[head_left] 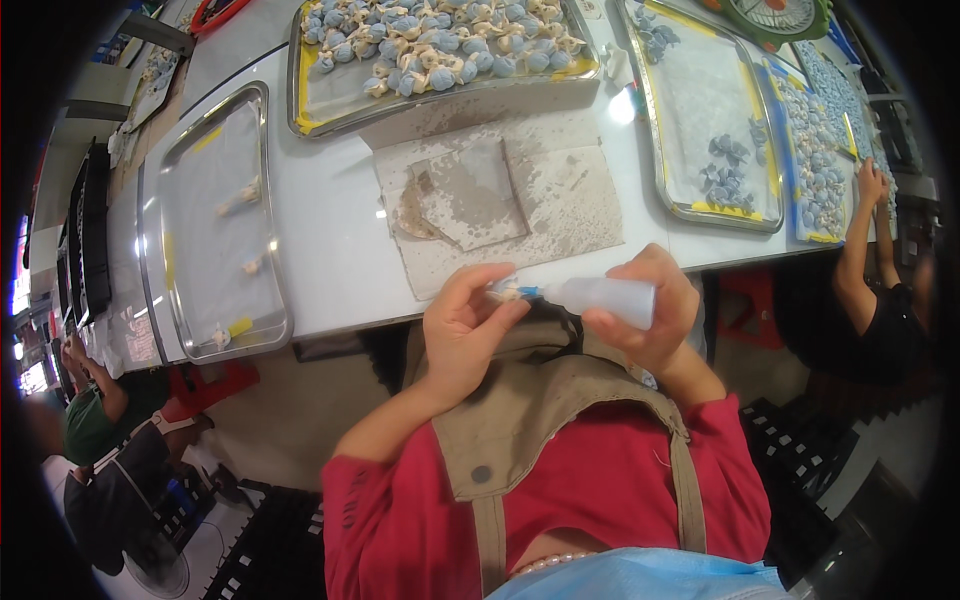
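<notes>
My left hand [460, 335] pinches a small pale blue-and-cream figurine part [503, 289] between thumb and fingertips; the fingers cover much of it. Wrapped around a translucent white squeeze bottle [615, 299], my right hand [662, 305] tilts it sideways. The blue nozzle [530, 291] of the bottle points left and meets or nearly meets the part. Both hands are just off the table's front edge, above my lap. In front of them lies a stained cardboard sheet [575, 200] with a smaller worn piece on it.
A metal tray [297, 100] heaped with blue-and-cream figurines stands at the back. The left tray [266, 215] holds a few cream pieces, the right tray [662, 190] blue-grey parts. Beyond it are another parts tray [825, 190], a green fan [775, 15] and a co-worker's hand [872, 180].
</notes>
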Demonstrator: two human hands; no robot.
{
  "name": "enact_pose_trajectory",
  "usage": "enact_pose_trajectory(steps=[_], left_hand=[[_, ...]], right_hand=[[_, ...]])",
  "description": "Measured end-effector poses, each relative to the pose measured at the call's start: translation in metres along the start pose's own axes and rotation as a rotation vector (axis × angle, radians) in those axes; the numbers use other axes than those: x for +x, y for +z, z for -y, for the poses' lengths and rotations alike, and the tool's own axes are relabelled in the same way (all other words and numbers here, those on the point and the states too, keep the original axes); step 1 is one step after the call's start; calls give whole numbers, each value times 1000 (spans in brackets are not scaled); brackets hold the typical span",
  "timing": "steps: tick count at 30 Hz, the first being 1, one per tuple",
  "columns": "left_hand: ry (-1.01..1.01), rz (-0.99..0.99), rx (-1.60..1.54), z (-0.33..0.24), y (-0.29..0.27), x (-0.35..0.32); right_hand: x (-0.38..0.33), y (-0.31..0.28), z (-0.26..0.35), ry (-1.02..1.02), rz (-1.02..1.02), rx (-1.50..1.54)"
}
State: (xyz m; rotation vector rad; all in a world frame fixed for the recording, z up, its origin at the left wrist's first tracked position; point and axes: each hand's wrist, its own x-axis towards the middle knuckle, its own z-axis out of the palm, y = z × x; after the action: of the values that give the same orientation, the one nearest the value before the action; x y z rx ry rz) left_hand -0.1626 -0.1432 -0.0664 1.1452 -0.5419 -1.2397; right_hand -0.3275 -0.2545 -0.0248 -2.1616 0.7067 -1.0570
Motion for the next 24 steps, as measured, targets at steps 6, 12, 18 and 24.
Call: enact_pose_trajectory(steps=[6,12,18,24], left_hand=[[2,3,2,0,0,0],[-79,-12,-61,-7,4,0],[-120,-21,-106,-8,5,0],[-121,-7,-97,-8,4,0]], right_hand=[[0,2,0,7,-7,-13],[-3,-2,-4,53,-31,7],[-2,-5,-5,68,-32,28],[-2,-3,-6,55,-28,14]])
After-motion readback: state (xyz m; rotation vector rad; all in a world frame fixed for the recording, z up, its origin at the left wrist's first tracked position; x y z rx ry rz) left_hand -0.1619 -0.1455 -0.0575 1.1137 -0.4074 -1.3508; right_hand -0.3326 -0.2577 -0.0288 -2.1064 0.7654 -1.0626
